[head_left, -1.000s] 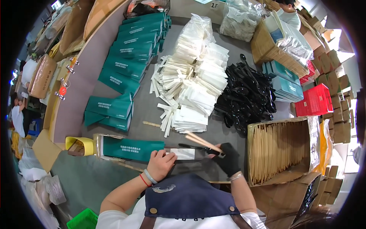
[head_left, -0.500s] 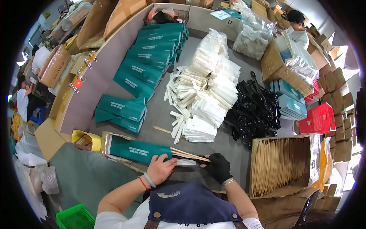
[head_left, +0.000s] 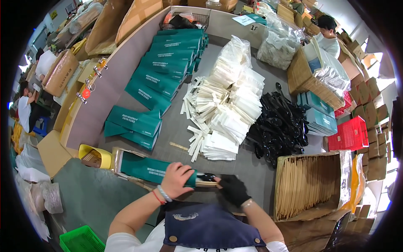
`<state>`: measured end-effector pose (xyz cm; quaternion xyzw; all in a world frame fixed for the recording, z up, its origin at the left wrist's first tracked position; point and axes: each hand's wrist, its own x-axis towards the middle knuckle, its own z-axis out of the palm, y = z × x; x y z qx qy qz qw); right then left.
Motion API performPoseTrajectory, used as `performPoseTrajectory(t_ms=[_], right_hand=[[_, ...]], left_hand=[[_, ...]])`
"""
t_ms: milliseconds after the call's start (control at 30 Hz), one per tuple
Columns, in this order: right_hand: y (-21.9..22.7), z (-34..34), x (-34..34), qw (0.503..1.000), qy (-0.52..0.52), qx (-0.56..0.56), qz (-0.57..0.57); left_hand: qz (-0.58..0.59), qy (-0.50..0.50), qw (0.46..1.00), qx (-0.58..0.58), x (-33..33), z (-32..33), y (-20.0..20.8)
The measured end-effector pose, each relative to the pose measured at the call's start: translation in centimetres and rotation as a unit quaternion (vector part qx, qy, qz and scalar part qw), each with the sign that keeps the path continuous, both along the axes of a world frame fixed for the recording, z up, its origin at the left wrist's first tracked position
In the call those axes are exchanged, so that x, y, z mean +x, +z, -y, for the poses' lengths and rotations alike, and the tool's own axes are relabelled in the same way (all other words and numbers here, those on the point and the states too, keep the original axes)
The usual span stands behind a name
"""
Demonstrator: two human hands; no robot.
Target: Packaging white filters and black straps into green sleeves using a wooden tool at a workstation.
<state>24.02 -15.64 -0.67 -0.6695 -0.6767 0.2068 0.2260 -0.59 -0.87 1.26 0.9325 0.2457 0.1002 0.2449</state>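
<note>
a grey surface (head_left: 256, 180) spreads under and beyond the fingers (head_left: 183, 172), bordered left of them and at the far side by a low, pale mauve-grey partition (head_left: 111, 77). grey-green floor (head_left: 90, 191) shows to their left, with a blue stool (head_left: 41, 127) farther off that way. well right of them, cartons (head_left: 364, 105) stand stacked beside glaring white patches (head_left: 375, 59), perhaps windows.

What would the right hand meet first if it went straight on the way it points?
Likely the chopsticks by the right hand, then the green sleeve; whether they touch is unclear.
</note>
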Motion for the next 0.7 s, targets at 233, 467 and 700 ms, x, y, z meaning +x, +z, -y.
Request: performPoseTrajectory(t_ms=[233,467,700], right_hand=[[-0.9,1.1,1.5,0.992,-0.063,-0.094,-0.052],[0.5,-2.2,-3.9,0.979,-0.076,0.007,-0.189],[4.2,-2.7,-1.1,0.993,-0.01,-0.043,0.11]], left_hand=[[-0.006,-0.023,0.999,0.049,2.8,1.0,0.0],[0.025,-0.019,0.999,0.034,3.5,0.7,0.4],[-0.152,-0.161,0.971,0.084,5.8,-0.7,4.0]])
